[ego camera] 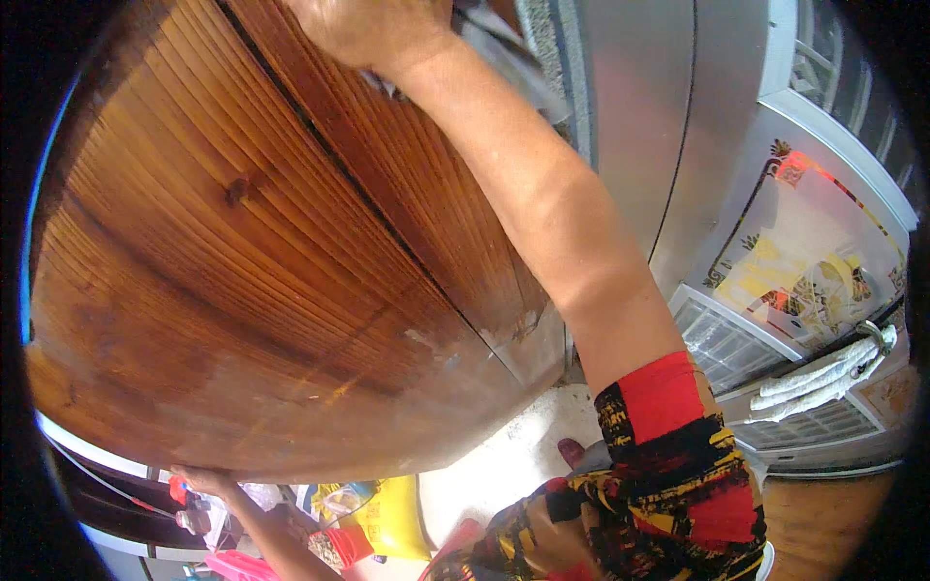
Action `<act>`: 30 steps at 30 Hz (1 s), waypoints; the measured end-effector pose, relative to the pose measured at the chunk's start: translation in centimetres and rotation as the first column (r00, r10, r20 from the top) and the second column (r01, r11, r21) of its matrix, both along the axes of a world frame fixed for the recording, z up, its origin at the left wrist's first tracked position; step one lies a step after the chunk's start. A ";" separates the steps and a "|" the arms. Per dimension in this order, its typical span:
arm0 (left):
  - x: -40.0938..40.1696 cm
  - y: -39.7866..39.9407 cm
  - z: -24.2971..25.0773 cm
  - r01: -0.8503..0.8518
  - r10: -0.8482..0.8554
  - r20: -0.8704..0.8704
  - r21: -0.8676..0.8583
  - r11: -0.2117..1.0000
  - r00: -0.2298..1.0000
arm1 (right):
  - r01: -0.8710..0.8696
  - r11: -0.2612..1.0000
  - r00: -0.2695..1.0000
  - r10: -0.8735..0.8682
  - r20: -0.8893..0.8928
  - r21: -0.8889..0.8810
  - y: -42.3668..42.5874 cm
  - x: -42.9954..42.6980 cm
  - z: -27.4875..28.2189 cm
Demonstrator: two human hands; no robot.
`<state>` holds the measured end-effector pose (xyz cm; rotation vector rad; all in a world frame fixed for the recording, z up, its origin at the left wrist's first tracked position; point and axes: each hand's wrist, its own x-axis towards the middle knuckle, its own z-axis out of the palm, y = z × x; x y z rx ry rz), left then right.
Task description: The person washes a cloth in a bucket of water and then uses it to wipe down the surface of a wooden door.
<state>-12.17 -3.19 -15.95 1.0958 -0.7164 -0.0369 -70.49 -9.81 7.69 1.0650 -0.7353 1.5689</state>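
Observation:
A large brown wooden panel, with bold grain and a dark groove, fills much of the view. Pale, dusty-looking marks cover its lower part. At the top, my right hand is curled against the panel, its fingertips cut off by the picture's edge. A blurred grey cloth shows to the right of this hand, and a small grey bit pokes out below the wrist. Down at the panel's lower left edge, my left hand grips the rim; part of its fingers is hidden.
Right of the panel is a grey metal surface with a dark seam. White gloves hang by a decorated glass panel. Below lie a yellow bag, a red container and a pink item on the pale floor.

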 end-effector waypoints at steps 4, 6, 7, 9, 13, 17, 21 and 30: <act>-2.6 0.8 0.6 -0.038 0.039 -0.100 0.016 0.999 0.994 | -0.076 0.863 0.996 0.040 0.083 0.499 1.2 1.8 -6.7; -3.5 1.1 1.0 0.000 -0.015 -0.175 -0.087 0.996 0.984 | -0.023 0.946 0.992 -0.019 0.125 0.322 0.6 3.7 -15.8; -1.8 1.0 0.4 -0.014 -0.001 -0.177 -0.083 0.996 0.984 | -0.071 0.911 0.993 0.027 0.114 0.407 1.1 4.0 -21.2; 2.0 0.2 -0.6 0.143 -0.160 -0.237 -0.088 0.986 0.958 | -0.021 0.876 0.999 0.003 0.039 0.483 1.3 2.9 -33.1; -1.2 -1.0 0.0 0.000 -0.001 -0.174 -0.008 1.000 0.985 | -0.029 0.879 0.999 0.005 0.052 0.477 1.7 1.4 -49.7; 4.1 -0.5 -1.2 0.067 -0.071 -0.046 -0.067 0.995 0.996 | -0.154 0.853 0.981 0.071 0.182 0.498 2.6 3.6 -45.3; 1.4 -1.4 -1.4 0.052 -0.053 -0.032 -0.047 0.998 0.998 | -0.201 0.905 0.835 -0.042 0.548 0.375 1.2 3.9 -36.3; 1.9 -0.8 -1.2 -0.165 0.151 0.137 0.098 0.981 0.979 | -0.289 0.890 0.765 -0.006 0.644 0.352 2.4 4.1 -30.9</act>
